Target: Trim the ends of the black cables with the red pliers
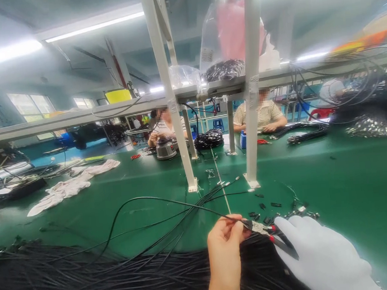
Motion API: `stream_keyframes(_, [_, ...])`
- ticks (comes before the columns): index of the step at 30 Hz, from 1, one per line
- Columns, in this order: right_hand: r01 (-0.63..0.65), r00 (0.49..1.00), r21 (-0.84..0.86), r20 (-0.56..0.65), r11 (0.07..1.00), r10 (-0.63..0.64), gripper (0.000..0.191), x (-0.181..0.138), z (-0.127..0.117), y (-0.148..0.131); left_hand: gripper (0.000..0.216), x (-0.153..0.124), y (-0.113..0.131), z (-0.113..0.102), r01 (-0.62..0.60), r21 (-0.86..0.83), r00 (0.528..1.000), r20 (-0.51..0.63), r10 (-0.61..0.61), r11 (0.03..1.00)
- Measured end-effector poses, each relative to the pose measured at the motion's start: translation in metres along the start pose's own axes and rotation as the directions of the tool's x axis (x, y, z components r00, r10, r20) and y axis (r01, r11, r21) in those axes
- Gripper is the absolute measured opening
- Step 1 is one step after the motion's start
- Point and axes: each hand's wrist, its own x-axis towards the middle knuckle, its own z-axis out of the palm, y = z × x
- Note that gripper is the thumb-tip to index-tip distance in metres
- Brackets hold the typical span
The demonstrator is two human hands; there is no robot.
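My bare left hand [225, 246] pinches a black cable [171, 199] close to its end, thumb against fingers. A white glove covers my right hand [318, 251], which is wrapped round a pair of pliers [261, 228] with red and black handles. The plier jaws meet the black piece at the cable's end, just beyond my left fingertips. Whether the jaws are fully closed on it is too small to tell. Below both hands spreads a large heap of black cables [101, 288]. Several loose cable ends with pale connectors [222, 184] lie ahead of my left hand.
Small black pieces [276, 204] lie scattered beyond the pliers on the green table [142, 177]. White shelf posts [249, 112] stand ahead, carrying a shelf with bagged parts. A white cloth [69, 188] lies left. Two people [259, 113] sit across, near coiled cables [208, 139].
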Motion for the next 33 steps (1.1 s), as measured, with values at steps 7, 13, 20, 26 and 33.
stream_keyframes(7, [0.078, 0.996, 0.051, -0.054, 0.996, -0.075, 0.028, 0.004, 0.008, 0.010, 0.021, 0.000, 0.003, 0.000, -0.015, -0.002, 0.999, 0.028, 0.015, 1.000])
stream_keyframes(13, [0.068, 0.998, 0.090, -0.022, 0.994, -0.066, 0.027, 0.006, 0.009, 0.010, 0.024, 0.004, -0.004, -0.001, -0.027, -0.003, 0.999, 0.021, 0.027, 1.000])
stream_keyframes(20, [0.063, 0.998, 0.054, -0.024, 0.997, -0.062, 0.023, 0.007, 0.001, 0.008, 0.026, 0.006, -0.010, -0.004, -0.043, -0.015, 0.999, 0.027, 0.044, 0.999])
stream_keyframes(26, [0.003, 1.000, 0.015, -0.009, 1.000, -0.003, 0.015, 0.008, -0.007, 0.000, 0.026, 0.005, -0.006, -0.002, -0.041, -0.019, 0.999, 0.010, 0.042, 0.999])
stream_keyframes(33, [-0.026, 0.999, 0.008, 0.020, 1.000, 0.026, 0.013, 0.006, -0.008, -0.005, 0.027, 0.000, 0.004, 0.002, -0.016, -0.030, 1.000, -0.015, 0.016, 0.999])
